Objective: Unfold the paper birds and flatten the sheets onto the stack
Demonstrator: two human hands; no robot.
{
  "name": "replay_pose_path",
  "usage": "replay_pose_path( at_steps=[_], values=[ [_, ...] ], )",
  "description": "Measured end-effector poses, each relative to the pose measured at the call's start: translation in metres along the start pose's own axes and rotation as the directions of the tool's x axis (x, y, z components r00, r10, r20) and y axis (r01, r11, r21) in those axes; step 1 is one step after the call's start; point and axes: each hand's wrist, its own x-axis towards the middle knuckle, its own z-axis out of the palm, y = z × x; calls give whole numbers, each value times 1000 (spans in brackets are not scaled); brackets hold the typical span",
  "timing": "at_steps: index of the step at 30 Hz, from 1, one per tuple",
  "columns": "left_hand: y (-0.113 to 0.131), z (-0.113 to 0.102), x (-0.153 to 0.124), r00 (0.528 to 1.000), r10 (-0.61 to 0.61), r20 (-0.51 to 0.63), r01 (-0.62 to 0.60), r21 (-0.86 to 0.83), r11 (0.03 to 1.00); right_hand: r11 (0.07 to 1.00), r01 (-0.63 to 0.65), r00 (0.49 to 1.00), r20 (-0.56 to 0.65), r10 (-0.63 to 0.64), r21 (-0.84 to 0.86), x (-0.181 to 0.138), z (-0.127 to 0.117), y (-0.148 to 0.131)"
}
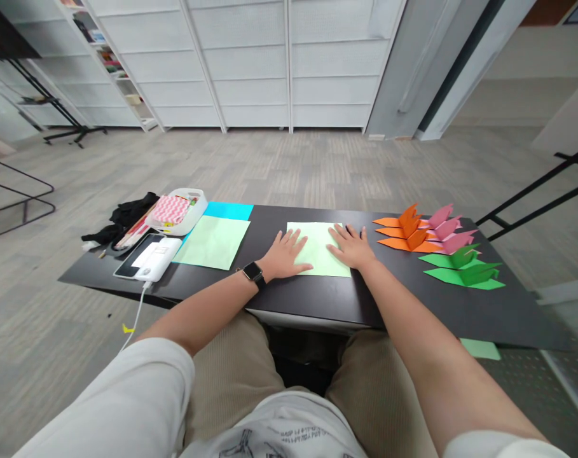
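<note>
Centre frame, left hand [283, 254] and right hand [353, 248] spread flat on green paper [320, 250]. Probably light, easily creased; best held by edges.

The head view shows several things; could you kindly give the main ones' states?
Left hand: open, palm down
Right hand: open, palm down
Middle green sheet: flat
Left green sheet: flat
Blue sheet: partly covered
Origami birds: folded
Smartwatch: worn, screen dark
White device: cable attached
White basket: open, filled

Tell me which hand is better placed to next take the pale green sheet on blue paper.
Probably the left hand: it lies nearer that sheet; the right hand is farther off, toward the orange birds.
</note>
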Motion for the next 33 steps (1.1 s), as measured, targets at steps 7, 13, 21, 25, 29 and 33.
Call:
replay_pose_path(
  at_steps=[7, 13, 21, 25, 29, 33],
  values=[
    [34, -12, -2, 950, 308, 47, -311, 78, 947, 999, 3, 1000, -31, -2, 34, 1, 2, 4],
    [40, -13, -2, 938, 335, 90, -347, 235, 908, 990, -58, 976, -203, 83, 125, 1, 7, 12],
    [35, -17, -5, 933, 358, -21, -340, 267, 902, 957, -34, 887, -433, 162, 288, 5, 25, 28],
    [38, -10, -3, 922, 382, 56, -384, 234, 893, 960, -36, 877, -452, 164, 278, 6, 27, 30],
    [44, -7, 0, 926, 370, 70, -375, 261, 889, 964, -40, 865, -473, 165, 263, 6, 28, 31],
    [45, -15, -2, 935, 354, 33, -352, 230, 907, 961, -19, 838, -520, 167, 277, 7, 28, 35]
  ],
)
